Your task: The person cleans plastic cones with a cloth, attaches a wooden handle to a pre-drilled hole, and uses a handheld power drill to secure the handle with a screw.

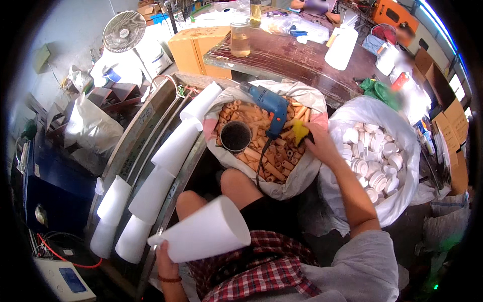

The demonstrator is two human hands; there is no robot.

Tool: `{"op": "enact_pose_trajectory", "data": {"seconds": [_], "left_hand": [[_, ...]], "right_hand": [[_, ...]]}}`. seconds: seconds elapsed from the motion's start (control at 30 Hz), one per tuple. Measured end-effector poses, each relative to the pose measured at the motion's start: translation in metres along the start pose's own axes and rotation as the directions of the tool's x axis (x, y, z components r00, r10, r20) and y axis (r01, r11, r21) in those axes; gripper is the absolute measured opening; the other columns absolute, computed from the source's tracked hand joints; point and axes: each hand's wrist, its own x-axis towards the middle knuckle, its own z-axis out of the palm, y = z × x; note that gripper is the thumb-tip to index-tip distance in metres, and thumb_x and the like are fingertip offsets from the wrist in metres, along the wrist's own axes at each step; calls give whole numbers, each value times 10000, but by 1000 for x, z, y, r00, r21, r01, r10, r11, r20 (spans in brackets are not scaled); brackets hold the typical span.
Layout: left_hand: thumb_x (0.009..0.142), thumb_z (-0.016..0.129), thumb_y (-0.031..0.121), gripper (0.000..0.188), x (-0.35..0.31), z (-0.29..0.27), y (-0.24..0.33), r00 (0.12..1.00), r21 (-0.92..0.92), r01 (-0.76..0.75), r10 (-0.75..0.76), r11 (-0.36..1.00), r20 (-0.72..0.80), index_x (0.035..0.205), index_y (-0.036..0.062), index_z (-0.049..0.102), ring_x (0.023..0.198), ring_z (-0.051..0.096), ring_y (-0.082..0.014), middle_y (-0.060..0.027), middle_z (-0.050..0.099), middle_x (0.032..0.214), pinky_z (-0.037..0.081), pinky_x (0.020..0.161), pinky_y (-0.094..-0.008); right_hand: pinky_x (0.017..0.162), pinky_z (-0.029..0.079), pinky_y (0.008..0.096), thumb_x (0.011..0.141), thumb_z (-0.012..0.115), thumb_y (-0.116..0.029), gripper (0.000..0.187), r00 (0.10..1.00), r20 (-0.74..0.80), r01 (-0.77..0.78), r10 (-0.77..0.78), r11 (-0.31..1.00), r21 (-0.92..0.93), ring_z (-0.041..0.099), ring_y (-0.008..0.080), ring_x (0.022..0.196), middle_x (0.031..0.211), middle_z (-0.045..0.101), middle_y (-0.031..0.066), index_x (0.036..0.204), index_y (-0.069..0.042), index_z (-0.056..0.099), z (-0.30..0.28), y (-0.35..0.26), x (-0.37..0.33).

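Observation:
My left hand [166,264] is closed around the narrow end of a white tapered tube [206,231], whose wide end points right over my lap. In front of my knees stands a white sack [282,190] full of short orange-brown tubes [274,168]. My right hand [320,144] is over the sack's right side, its fingers closed at a small, ragged yellow piece [300,132] of unclear kind. A blue power drill [271,104] lies on the tubes beside it, chuck toward the far left. Left of the drill, a round cup of dark grains [236,136] sits among the tubes.
Several white tapered tubes [176,146] lie nested in rows on a wooden rack [136,136] at left. A clear bag of white round caps [375,158] stands at right. Beyond is a dark red table [297,60] with a jar of liquid [240,40]; another person sits behind it.

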Motion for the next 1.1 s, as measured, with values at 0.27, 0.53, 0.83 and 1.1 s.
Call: {"op": "enact_pose_trajectory", "data": {"seconds": [0.27,0.53,0.83,1.1], "left_hand": [[816,660,203,593,3,14,4,940,571,-223,329,790,-88,1285,1,359,1096,465,-237,-141,493,1205,377,952,-359],[826,633,117,510,-5,27,17,901,564,-392,428,727,74,1252,15,373,1088,478,-215,-141,477,1228,378,949,-348],[842,611,94,425,-4,29,6,856,522,-461,515,718,48,1208,18,408,1023,522,-206,-131,542,1102,390,939,-351],[763,681,45,491,-11,15,0,856,437,-486,512,757,67,1175,36,413,1027,524,-210,-117,560,1089,401,942,-368]], "right_hand": [[763,477,398,759,670,-303,335,936,345,39,64,959,-282,578,285,922,932,566,123,931,-33,575,36,-20,2],[676,509,405,755,603,-517,498,808,477,-120,347,889,-442,648,309,776,788,657,167,795,-24,657,72,-34,15],[667,491,419,789,619,-429,413,940,128,-257,315,904,-342,635,346,756,787,653,182,799,-16,649,90,-21,-19],[730,477,335,861,603,-219,184,941,-20,-330,339,926,181,639,249,836,924,666,151,909,-46,645,56,-54,-21]]}}
